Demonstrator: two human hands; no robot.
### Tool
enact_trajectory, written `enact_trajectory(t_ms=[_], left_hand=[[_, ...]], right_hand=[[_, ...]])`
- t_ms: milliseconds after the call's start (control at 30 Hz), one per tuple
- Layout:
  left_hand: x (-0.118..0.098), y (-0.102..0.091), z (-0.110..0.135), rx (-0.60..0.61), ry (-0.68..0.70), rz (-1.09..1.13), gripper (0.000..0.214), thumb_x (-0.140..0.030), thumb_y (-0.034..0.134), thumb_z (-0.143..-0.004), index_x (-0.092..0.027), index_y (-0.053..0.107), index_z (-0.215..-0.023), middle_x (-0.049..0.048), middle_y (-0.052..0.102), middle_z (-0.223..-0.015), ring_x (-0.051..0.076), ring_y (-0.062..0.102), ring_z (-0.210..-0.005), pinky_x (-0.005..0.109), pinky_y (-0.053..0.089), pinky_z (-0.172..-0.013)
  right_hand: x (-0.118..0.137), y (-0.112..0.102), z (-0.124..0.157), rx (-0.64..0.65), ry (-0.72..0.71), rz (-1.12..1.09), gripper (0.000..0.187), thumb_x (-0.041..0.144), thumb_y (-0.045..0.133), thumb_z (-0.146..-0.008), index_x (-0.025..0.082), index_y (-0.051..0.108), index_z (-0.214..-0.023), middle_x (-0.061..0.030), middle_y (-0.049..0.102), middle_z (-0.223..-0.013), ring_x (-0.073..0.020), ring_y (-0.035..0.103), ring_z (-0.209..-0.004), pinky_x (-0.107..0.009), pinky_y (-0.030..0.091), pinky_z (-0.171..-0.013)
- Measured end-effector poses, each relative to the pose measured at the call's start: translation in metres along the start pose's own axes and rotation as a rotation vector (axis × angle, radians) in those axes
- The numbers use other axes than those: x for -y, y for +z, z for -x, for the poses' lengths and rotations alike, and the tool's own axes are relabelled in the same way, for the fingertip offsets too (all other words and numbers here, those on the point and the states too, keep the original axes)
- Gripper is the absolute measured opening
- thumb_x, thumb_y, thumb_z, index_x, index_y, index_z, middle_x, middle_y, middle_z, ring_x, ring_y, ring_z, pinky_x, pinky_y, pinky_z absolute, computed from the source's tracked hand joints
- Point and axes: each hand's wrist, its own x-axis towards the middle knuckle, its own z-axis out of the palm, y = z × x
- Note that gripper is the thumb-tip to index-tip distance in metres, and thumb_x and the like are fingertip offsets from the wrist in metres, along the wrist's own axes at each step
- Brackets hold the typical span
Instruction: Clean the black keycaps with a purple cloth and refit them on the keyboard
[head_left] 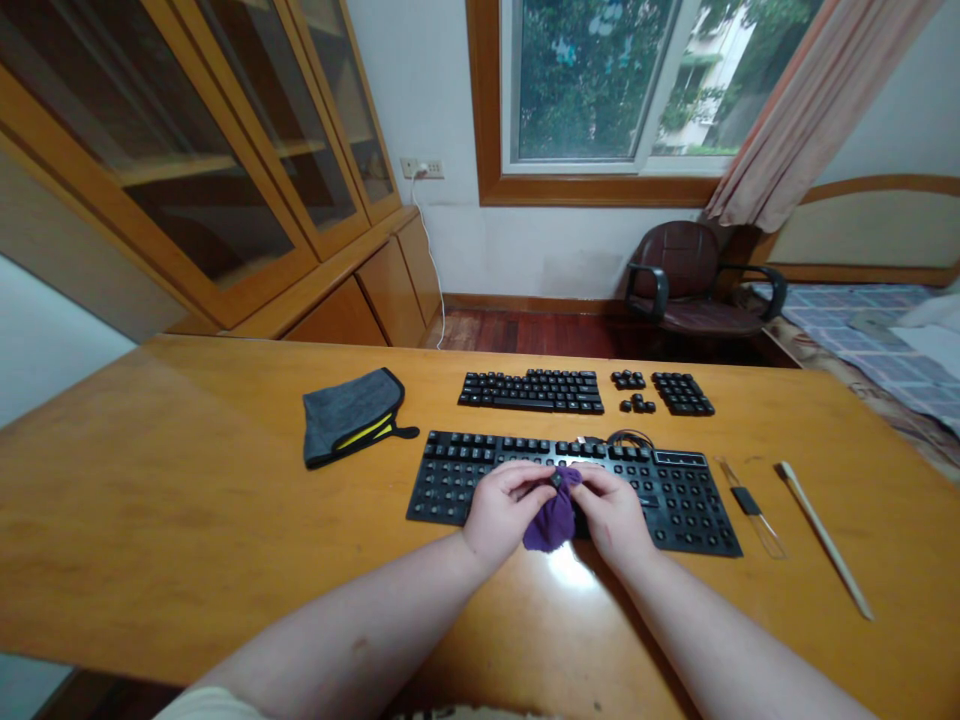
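Both my hands are held together over the front middle of a black keyboard base point(675, 500) on the wooden table. My left hand point(504, 508) and my right hand point(613, 510) pinch a purple cloth point(553, 520) between them. A small black keycap point(557, 481) sits at the top of the cloth between my fingertips. Behind the base, rows of removed black keycaps point(531, 390) lie laid out in keyboard order, with a smaller cluster point(634, 392) and a number-pad block point(681, 393) to their right.
A folded grey cloth with yellow trim point(349, 417) lies to the left. A clear tool with a black piece point(750, 503) and a pale stick point(823, 538) lie to the right. Beyond the table point(187, 500) stand a wooden cabinet point(225, 180) and a brown armchair point(690, 280).
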Motion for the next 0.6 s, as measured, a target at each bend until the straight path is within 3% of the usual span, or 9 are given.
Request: enact_trajectory(t_ms=[200, 400, 600], left_hand=[[0.0073, 0.002, 0.0015, 0.005, 0.021, 0.011, 0.018, -0.01, 0.063, -0.068, -0.016, 0.066, -0.084, 0.0069, 0.062, -0.089, 0.016, 0.061, -0.086, 0.032, 0.05, -0.082], [0.0036, -0.0007, 0.0013, 0.036, 0.18, -0.147, 0.015, -0.01, 0.062, -0.069, -0.019, 0.067, -0.08, 0.0048, 0.064, -0.083, 0.016, 0.06, -0.084, 0.031, 0.051, -0.079], [0.004, -0.0024, 0.0022, 0.063, 0.289, -0.172, 0.016, -0.01, 0.059, -0.073, -0.021, 0.069, -0.08, 0.0043, 0.065, -0.083, 0.014, 0.06, -0.082, 0.032, 0.05, -0.082]], right_hand=[[0.0017, 0.0015, 0.0, 0.01, 0.005, -0.024, 0.007, 0.021, 0.067, -0.066, 0.021, 0.07, -0.072, -0.0046, 0.067, -0.078, -0.0188, 0.06, -0.076, -0.032, 0.047, -0.074], [0.0009, 0.0056, 0.001, 0.022, 0.026, -0.092, 0.016, 0.018, 0.072, -0.057, 0.022, 0.069, -0.072, -0.0028, 0.064, -0.077, -0.0172, 0.06, -0.071, -0.028, 0.048, -0.065], [0.0004, 0.004, 0.0001, -0.002, 0.021, -0.072, 0.012, 0.016, 0.073, -0.055, 0.021, 0.069, -0.065, -0.0022, 0.064, -0.07, -0.017, 0.06, -0.068, -0.029, 0.048, -0.065]])
